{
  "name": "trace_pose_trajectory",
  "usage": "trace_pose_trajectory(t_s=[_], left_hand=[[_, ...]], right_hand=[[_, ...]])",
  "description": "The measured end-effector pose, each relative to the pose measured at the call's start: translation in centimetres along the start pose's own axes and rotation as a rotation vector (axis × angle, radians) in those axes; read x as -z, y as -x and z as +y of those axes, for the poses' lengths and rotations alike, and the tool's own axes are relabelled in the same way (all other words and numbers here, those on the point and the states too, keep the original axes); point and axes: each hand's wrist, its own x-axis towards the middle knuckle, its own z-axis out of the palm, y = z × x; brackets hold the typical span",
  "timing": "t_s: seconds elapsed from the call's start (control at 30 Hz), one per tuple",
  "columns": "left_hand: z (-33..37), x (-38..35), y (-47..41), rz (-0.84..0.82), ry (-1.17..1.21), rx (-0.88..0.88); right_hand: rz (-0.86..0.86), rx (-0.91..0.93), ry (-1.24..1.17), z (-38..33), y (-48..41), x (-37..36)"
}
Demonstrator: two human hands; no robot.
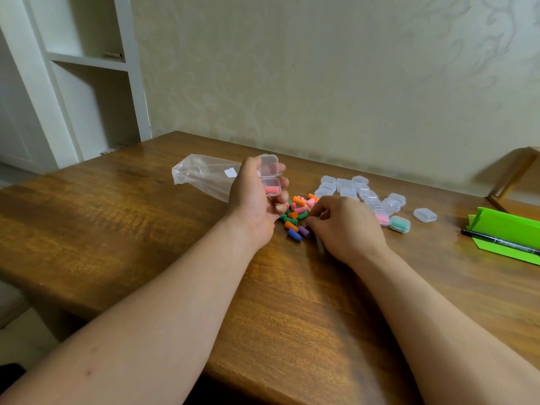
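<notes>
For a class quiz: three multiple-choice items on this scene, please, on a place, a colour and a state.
1. Where does the plastic bag lie? A left of the earplug pile; B right of it; C on top of it.
2. What colour is the earplug in the held box? A blue; B pink; C green.
3. The held box is: A open; B closed; C lidless.
Answers: 1A, it lies left of the pile; 2B, pink shows through the clear wall; 3A, its lid stands hinged up.
</notes>
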Motion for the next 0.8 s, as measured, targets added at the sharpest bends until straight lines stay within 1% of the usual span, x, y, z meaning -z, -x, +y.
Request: trace_pose_trajectory(t_s=[0.13, 0.27, 0.37, 0.47, 0.53, 0.63, 0.73, 0.8], left_hand=[[-0.1, -0.2, 0.0, -0.006, -0.031, 0.020], [-0.3, -0.3, 0.1, -0.035, -0.091, 0.044], [-0.3, -0.4, 0.4, -0.079, -0.122, 0.068], [-0.4, -0.6, 0.5, -0.137, -0.145, 0.111], [-0.6, -0.8, 0.5, -0.185, -0.172, 0.129], [-1.1, -0.6, 0.1, -0.240, -0.211, 0.122], [-1.3, -0.5, -0.2, -0.309, -0.252, 0.120], [-1.3, -0.6, 0.0, -0.326, -0.270, 0.119]], right_hand=[[0.010, 0.006, 0.048, 0.0, 0.0, -0.1], [0.032, -0.032, -0.069, 0.3, 0.0, 0.3], [0.149, -0.029, -0.261, 0.5, 0.0, 1.2], [0.312, 0.045, -0.407, -0.1, 0.3, 2.4], [0.358, 0.114, -0.444, -0.9, 0.7, 2.8], [0.331, 0.229, -0.392, -1.8, 1.4, 2.7], [0.303, 0.322, -0.253, -1.9, 1.5, 2.0], [0.290, 0.352, -0.189, -1.8, 1.4, 1.8]])
